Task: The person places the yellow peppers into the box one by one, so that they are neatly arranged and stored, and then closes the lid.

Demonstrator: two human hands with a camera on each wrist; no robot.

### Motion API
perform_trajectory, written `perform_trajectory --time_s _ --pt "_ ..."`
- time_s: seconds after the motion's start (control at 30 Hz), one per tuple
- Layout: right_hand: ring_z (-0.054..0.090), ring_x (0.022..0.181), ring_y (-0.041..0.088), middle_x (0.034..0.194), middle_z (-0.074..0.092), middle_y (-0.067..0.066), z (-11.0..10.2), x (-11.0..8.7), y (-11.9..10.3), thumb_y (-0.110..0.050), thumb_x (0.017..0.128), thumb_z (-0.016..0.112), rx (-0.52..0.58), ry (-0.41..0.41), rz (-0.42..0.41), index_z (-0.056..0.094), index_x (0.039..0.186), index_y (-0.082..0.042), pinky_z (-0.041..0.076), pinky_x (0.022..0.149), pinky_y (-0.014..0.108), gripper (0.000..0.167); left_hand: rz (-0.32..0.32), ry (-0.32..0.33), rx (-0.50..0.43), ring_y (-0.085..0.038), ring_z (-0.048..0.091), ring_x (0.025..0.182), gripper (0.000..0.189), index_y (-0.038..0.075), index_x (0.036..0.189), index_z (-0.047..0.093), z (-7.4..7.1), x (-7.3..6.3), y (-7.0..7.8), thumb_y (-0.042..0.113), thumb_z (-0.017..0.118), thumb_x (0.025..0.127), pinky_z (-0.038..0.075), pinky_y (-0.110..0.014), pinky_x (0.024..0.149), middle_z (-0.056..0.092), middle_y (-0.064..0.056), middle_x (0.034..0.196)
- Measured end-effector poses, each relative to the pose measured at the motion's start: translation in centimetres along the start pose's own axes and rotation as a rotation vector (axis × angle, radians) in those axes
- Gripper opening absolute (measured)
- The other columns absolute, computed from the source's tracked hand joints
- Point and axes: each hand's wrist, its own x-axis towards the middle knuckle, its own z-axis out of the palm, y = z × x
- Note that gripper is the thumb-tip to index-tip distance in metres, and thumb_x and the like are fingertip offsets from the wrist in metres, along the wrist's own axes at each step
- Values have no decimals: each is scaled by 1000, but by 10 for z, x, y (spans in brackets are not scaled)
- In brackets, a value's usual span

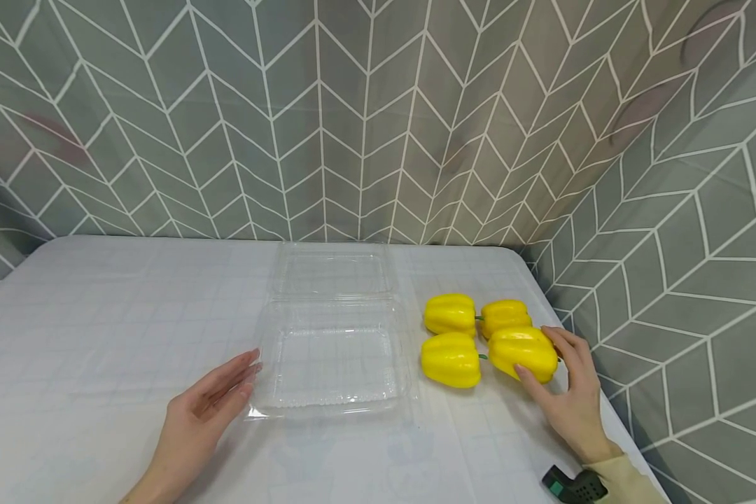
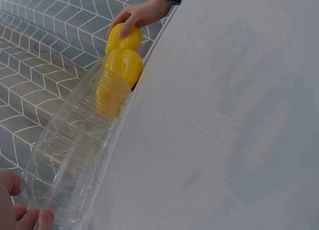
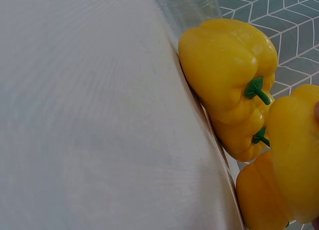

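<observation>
A clear plastic clamshell container (image 1: 334, 406) lies on the table with its lid (image 1: 334, 252) folded back. At its left edge, the fingertips of my left hand (image 1: 208, 406) touch the rim, the fingers fairly straight. My right hand (image 1: 573, 392) grips a yellow bell pepper (image 1: 523, 353) with the thumb in front and the fingers over the right end. In the right wrist view this held pepper (image 3: 296, 150) partly covers another pepper (image 3: 261, 195). Three more yellow bell peppers stay close by: one at front left (image 1: 450, 360) and two behind (image 1: 449, 313).
A white cloth (image 1: 132, 315) covers the table. The table's right edge runs close beside my right hand. Grey curtains with white chevron lines (image 1: 340, 126) hang behind and at the right. A dark device (image 1: 573, 484) sits on my right wrist.
</observation>
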Motion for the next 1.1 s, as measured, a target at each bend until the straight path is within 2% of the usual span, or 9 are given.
perform_trajectory --time_s 0.27,0.6,0.9,1.1 --pt "45 123 -2 130 53 17 -1 0 -1 12 59 85 0 9 3 58 133 3 36 106 6 79 -10 5 -11 -9 62 124 46 1 141 53 2 -2 -1 -3 62 96 51 -16 100 60 -11 141" --pt "48 121 5 130 49 7 -2 8 -40 23 62 76 103 27 24 54 130 16 39 107 10 72 -1 12 3 -9 63 122 45 1 140 55 3 0 0 -4 62 96 51 -15 99 61 -11 139" --pt "47 121 4 131 46 -5 -1 9 -44 23 63 76 99 19 55 53 131 15 38 110 10 72 -18 24 -5 -8 63 122 45 1 140 55 2 -2 -1 -4 62 96 51 -14 100 62 -10 139" --pt "47 121 5 131 47 -2 1 10 -47 24 64 75 113 25 41 53 130 16 38 109 10 70 -12 24 -26 -9 63 122 45 0 140 55 2 -1 -1 -4 62 96 51 -14 99 62 -9 138"
